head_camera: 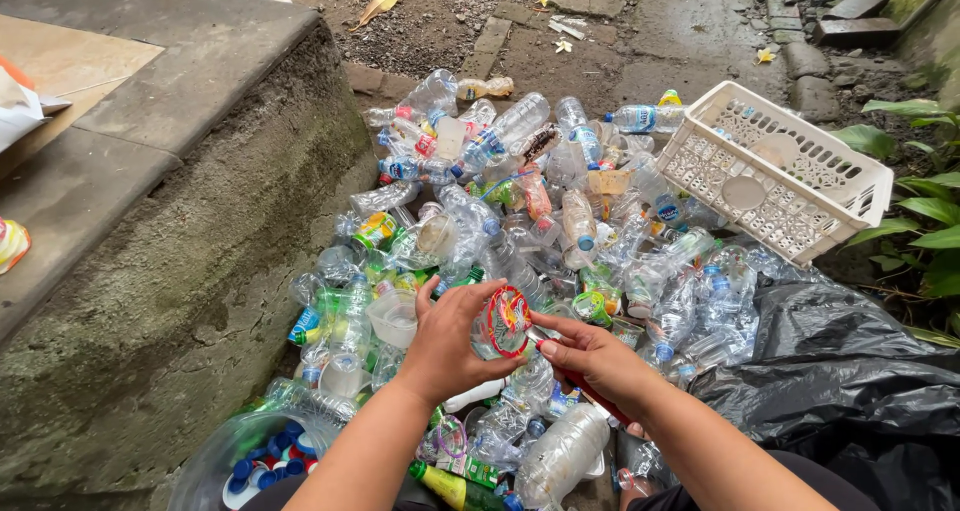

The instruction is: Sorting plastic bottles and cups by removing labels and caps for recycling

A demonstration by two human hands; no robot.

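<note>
While we look down from the head camera, our left hand wraps the side of a clear plastic cup, and our right hand pinches the edge of its red foil lid between thumb and forefinger. The cup sits between both hands, tipped on its side, just above the bottle heap. Something red pokes out under our right wrist; we cannot tell what it is, or whether that hand also grips it.

We judge a few things could go wrong from this point. Thin foil may tear partway and leave a ring stuck on the rim, since the pinch is only on one edge. The cup wall is soft and may buckle under the left hand's squeeze, and any leftover liquid could spill onto our arms. A slipped cup would drop into the heap and be hard to pick out among so many clear shapes. The heap itself is loose, so bottles may roll when nudged.

Most of the pile is thin, crinkled, see-through plastic, much of it crushed, with blue caps and coloured labels. A white basket of stiff, perforated plastic lies tilted at the far right. A black bag, glossy and wrinkled, spreads on the right. A rough, mossy concrete step rises on the left, and a tub of blue caps sits at the lower left. Wet, gritty ground lies beyond.
</note>
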